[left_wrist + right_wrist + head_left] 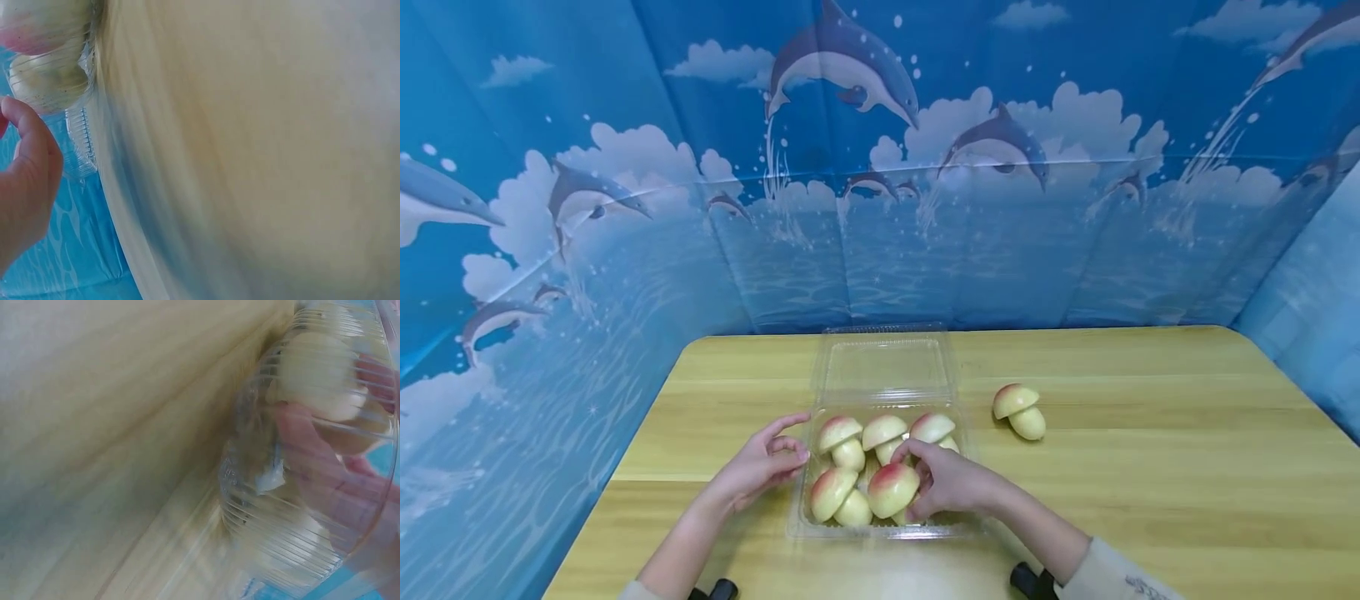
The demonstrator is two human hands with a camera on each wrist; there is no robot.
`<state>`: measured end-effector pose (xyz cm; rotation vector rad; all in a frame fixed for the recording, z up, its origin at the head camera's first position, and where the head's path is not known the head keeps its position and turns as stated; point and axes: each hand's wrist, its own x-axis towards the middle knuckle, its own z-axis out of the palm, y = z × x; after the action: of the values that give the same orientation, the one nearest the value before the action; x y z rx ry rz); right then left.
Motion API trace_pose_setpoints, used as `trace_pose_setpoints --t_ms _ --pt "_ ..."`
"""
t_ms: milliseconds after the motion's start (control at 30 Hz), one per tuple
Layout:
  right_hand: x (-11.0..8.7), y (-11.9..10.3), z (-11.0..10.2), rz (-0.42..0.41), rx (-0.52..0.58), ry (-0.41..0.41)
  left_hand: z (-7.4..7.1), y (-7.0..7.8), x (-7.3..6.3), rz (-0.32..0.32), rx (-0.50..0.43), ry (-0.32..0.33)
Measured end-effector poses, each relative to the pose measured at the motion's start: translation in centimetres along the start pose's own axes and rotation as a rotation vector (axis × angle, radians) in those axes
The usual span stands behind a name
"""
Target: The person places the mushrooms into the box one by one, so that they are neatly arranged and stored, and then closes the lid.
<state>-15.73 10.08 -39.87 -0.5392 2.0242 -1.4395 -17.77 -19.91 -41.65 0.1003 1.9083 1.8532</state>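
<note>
- Head view: from here I see a clear box (850, 533) on the wooden table (1150, 450), its lid (883, 367) flung back flat behind it.
- The right hand (951, 479) reaches into the box and grasps the held mushroom (893, 490) at front right, red-tinged cap leaning left.
- Beside that sits the front-left mushroom (842, 497), tilted, cap up and to the left.
- Behind them stand the back-left mushroom (842, 442), the back-middle mushroom (885, 437) and the back-right mushroom (934, 430), the last partly hidden by the right hand.
- The left hand (767, 467) is at the box's left side, fingers loosely bent and holding nothing; whether it touches the rim I can't tell.
- Well apart, to the right of the box, the loose mushroom (1021, 412) lies on its side on the table.
- A blue dolphin backdrop (1000, 250) hangs behind it all.
- Left wrist view: the left hand shows at the left edge, fingers bent near the box wall, with pale, pinkish mushrooms behind the plastic.
- Right wrist view: through the ribbed, clear wall, the right hand's fingers (303, 434) press on a pale, rounded mushroom part; it's hazy in there.
</note>
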Motion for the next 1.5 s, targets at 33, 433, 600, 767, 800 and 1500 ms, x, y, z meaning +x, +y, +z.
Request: trace_pose_setpoints --t_ms 33,433,600,767,800,1500 --pt "0.0 0.0 0.0 -0.002 -0.012 0.0 0.0 0.0 0.0 -0.001 -0.002 0.004" --pt "0.2 0.0 -0.1 0.007 -0.004 -0.021 0.2 0.2 -0.4 0.01 -0.016 -0.006" --pt "0.2 0.0 -0.4 -0.008 -0.039 -0.022 0.2 0.2 -0.2 0.002 -0.015 -0.003" --pt "0.1 0.1 -0.8 0.004 -0.012 -0.022 0.2 0.3 -0.1 0.007 -0.011 -0.007" --pt "0.1 0.1 -0.8 0.008 0.004 -0.026 0.2 0.3 -0.1 0.006 -0.009 -0.009" --pt "-1.7 -0.8 -2.6 -0.001 0.098 -0.047 0.4 0.3 -0.5 0.003 -0.022 -0.002"
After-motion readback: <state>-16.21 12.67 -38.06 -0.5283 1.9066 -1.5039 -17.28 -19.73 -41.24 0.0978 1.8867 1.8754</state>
